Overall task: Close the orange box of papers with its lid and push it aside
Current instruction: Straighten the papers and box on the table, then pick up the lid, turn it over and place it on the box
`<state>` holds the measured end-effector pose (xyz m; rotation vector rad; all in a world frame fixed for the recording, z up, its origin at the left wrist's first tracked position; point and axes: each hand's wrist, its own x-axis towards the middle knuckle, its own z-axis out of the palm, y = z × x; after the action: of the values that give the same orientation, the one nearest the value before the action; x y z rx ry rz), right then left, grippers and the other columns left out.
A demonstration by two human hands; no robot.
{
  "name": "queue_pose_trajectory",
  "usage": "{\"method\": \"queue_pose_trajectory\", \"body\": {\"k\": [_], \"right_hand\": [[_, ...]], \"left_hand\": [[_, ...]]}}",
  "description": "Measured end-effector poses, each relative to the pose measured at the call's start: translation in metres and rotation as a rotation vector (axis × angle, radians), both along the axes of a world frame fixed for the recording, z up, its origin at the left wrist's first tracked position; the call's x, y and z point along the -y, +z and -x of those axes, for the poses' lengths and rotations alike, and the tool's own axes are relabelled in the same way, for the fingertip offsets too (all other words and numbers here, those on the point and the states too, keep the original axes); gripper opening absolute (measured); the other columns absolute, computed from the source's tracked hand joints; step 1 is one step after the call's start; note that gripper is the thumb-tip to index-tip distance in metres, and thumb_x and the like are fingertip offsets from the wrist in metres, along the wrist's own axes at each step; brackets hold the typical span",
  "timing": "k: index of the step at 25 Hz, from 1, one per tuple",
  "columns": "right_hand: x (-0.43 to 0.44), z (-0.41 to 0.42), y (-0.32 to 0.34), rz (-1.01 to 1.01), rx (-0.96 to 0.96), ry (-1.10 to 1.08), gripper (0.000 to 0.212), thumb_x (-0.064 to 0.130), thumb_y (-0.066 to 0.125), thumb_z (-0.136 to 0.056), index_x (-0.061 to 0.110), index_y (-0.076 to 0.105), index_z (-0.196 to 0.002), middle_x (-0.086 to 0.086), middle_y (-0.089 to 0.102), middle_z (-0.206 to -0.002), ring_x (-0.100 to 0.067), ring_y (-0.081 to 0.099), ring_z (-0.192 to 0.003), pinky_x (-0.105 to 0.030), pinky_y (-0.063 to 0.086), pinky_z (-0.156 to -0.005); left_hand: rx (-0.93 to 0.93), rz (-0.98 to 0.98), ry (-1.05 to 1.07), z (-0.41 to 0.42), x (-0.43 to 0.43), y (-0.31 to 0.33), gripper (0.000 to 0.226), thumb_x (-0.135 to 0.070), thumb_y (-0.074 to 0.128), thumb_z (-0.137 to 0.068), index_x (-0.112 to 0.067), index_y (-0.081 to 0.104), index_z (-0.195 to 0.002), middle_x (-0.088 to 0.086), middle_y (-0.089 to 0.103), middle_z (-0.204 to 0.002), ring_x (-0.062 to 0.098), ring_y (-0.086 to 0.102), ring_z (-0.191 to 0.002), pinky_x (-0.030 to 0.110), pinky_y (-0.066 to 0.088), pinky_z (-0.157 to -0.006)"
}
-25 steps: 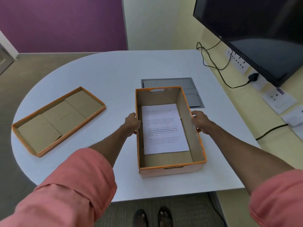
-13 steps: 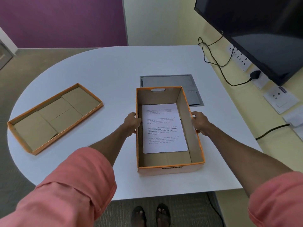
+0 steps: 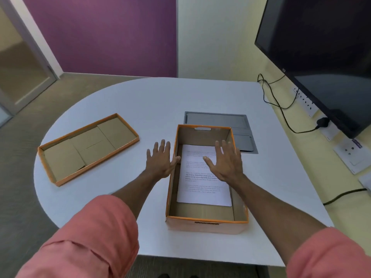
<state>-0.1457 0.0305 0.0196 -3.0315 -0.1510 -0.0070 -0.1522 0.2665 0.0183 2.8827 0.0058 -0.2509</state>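
The orange box stands open on the white table in front of me, with a printed sheet of paper lying flat inside. Its lid lies upside down on the table's left side, brown inside facing up. My left hand hovers with fingers spread just left of the box's left wall, thumb near the rim. Above the box's right half, my right hand is raised with fingers spread, over the paper. Neither hand holds anything.
A grey panel is set into the table behind the box. On the right are a dark monitor, black cables and wall sockets. The table's curved edge runs close behind the lid.
Both hands have let go of the box's sides and lifted with fingers spread. The right hand moved left over the box. The view tilted up.
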Motion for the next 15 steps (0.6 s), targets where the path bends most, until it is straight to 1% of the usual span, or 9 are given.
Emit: {"method": "queue_pose_trajectory", "body": {"k": [2,4,7,11,15], "right_hand": [[-0.015,-0.006,0.003,0.008,-0.003,0.045,0.085,0.071,0.018,-0.089,0.018,0.011,-0.155,-0.012,0.012,-0.164,-0.029,0.006,-0.152,-0.051,0.004,-0.122],[-0.033,-0.012,0.009,-0.004,0.005,0.086,0.087,0.072,0.017,-0.088,0.018,0.010,-0.156,-0.011,0.009,-0.164,-0.028,0.002,-0.152,-0.052,0.001,-0.122],[-0.065,-0.019,0.020,-0.038,0.030,0.145,0.089,0.074,0.017,-0.087,0.018,0.012,-0.155,-0.010,0.012,-0.164,-0.028,0.006,-0.152,-0.054,0.001,-0.121],[-0.120,-0.028,0.029,-0.064,0.084,0.231,0.088,0.073,0.018,-0.087,0.016,0.018,-0.154,-0.011,0.020,-0.161,-0.029,0.012,-0.150,-0.055,0.007,-0.121],[-0.182,-0.040,0.026,-0.105,0.067,0.270,0.087,0.074,0.019,-0.087,0.018,0.014,-0.155,-0.011,0.013,-0.163,-0.029,0.005,-0.152,-0.052,0.000,-0.120]], "left_hand": [[0.052,-0.048,-0.017,0.003,-0.012,0.007,0.076,-0.060,0.021,-0.096,-0.015,0.004,-0.154,0.007,-0.005,-0.164,0.029,-0.007,-0.150,0.054,0.001,-0.119],[0.095,-0.081,-0.007,0.006,-0.028,0.014,0.075,-0.060,0.020,-0.096,-0.016,0.004,-0.155,0.005,-0.005,-0.164,0.029,-0.007,-0.150,0.055,0.000,-0.119],[0.121,-0.106,0.023,0.008,-0.054,0.022,0.077,-0.062,0.020,-0.095,-0.017,0.005,-0.155,0.004,-0.005,-0.164,0.029,-0.005,-0.150,0.056,0.000,-0.119],[0.144,-0.109,0.079,0.010,-0.102,0.031,0.077,-0.062,0.021,-0.094,-0.018,0.006,-0.155,0.003,-0.002,-0.164,0.029,-0.002,-0.151,0.057,-0.001,-0.118],[0.121,-0.119,0.119,0.009,-0.168,0.036,0.075,-0.061,0.021,-0.095,-0.017,0.007,-0.154,0.003,-0.003,-0.164,0.028,-0.004,-0.150,0.058,-0.001,-0.117]]}}
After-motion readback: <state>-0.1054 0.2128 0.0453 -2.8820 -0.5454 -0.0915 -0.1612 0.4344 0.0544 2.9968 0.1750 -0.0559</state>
